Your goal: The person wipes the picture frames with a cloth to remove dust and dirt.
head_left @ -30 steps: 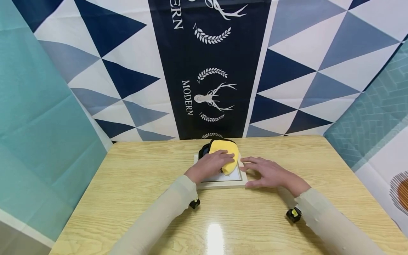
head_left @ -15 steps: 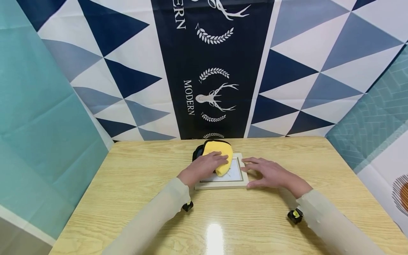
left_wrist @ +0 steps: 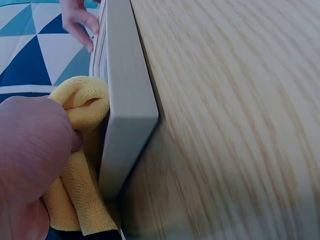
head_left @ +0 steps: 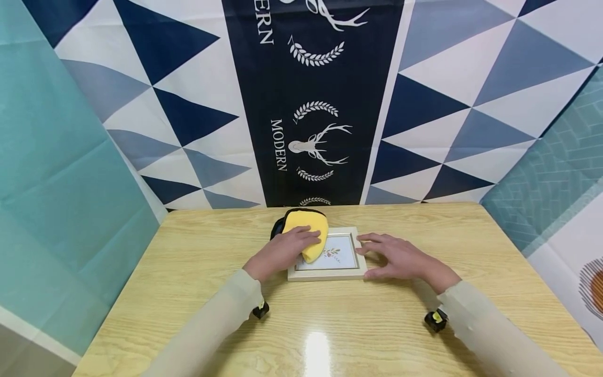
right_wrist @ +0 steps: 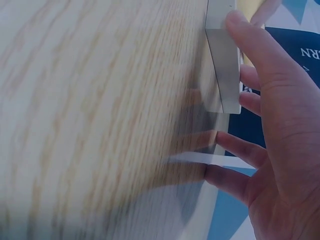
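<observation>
A cream picture frame [head_left: 336,275] with a floral print lies flat on the wooden table. My left hand [head_left: 278,252] holds a yellow cloth [head_left: 306,221] with a dark edge over the frame's left part, covering some of the print. Seen from the left wrist, the thumb presses into the folds of the plush cloth [left_wrist: 82,185], close beside the frame's corner [left_wrist: 132,90]. With relaxed, spread fingers, my right hand [head_left: 398,256] touches the frame's right border. The right wrist view has its thumb [right_wrist: 237,20] at the frame's near edge and two lower fingertips on the table.
The wooden table [head_left: 358,330] ends at the back against a patterned wall covering [head_left: 315,104] with triangles and stag heads. Teal panelling [head_left: 70,183] stands at the left. Small dark wrist cameras hang below both sleeves.
My left hand has slid the yellow cloth leftward over the frame, uncovering more of the floral print. My right hand stays at the frame's right border.
</observation>
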The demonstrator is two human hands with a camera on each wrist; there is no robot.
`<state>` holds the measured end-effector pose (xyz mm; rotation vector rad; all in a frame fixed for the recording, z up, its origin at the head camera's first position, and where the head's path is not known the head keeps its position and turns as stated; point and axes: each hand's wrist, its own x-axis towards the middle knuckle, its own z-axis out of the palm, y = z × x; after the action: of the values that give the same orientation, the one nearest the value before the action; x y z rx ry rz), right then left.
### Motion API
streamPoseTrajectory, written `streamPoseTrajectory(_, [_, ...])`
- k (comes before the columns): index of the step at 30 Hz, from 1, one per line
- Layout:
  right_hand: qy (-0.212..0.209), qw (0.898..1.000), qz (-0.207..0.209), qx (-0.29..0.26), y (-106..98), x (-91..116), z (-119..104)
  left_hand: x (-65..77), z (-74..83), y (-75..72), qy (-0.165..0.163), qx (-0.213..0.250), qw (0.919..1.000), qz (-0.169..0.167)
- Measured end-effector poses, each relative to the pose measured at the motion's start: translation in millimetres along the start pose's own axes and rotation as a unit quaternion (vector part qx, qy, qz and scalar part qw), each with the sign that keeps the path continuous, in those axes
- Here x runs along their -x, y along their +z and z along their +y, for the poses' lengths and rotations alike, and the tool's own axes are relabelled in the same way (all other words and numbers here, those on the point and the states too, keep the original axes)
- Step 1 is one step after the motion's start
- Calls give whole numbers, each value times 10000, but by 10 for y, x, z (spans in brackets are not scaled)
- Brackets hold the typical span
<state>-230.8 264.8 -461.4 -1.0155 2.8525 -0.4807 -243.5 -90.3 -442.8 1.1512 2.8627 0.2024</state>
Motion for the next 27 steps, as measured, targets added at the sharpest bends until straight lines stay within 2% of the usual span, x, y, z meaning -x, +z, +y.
streamPoseTrajectory(5, [9, 10000, 24, 52, 7, 5, 3, 110, -160, 31, 102, 288, 9993, 232])
streamPoseTrajectory(12, [-22, 10000, 41, 67, -2, 6, 6, -7, -729, 612, 382, 548, 9948, 765])
streamPoseTrajectory(13, [-18, 10000, 36, 55, -6, 5, 4, 0, -723, 592, 344, 641, 9948, 714])
streamPoseTrajectory(16, [-9, 10000, 11, 45, -4, 2, -1, -39, -826, 704, 389, 514, 9953, 721])
streamPoseTrajectory(18, [-4, 10000, 7, 56, 2, 2, -4, -40, -858, 727, 481, 419, 9950, 771])
streamPoseTrajectory(19, [2, 10000, 8, 66, 5, 2, -4, -31, -863, 729, 507, 379, 9950, 772])
streamPoseTrajectory(20, [2, 10000, 13, 85, 11, 2, -3, -7, -799, 653, 463, 385, 9957, 708])
streamPoseTrajectory(24, [17, 9999, 30, 116, 17, 3, -6, 156, -430, 210, 311, 411, 9974, 506])
streamPoseTrajectory(26, [17, 9999, 29, 122, 15, 1, -8, 216, -270, 38, 276, 283, 9983, 431])
streamPoseTrajectory(27, [21, 9999, 25, 125, 13, 0, -7, 187, -324, 117, 328, 308, 9977, 514])
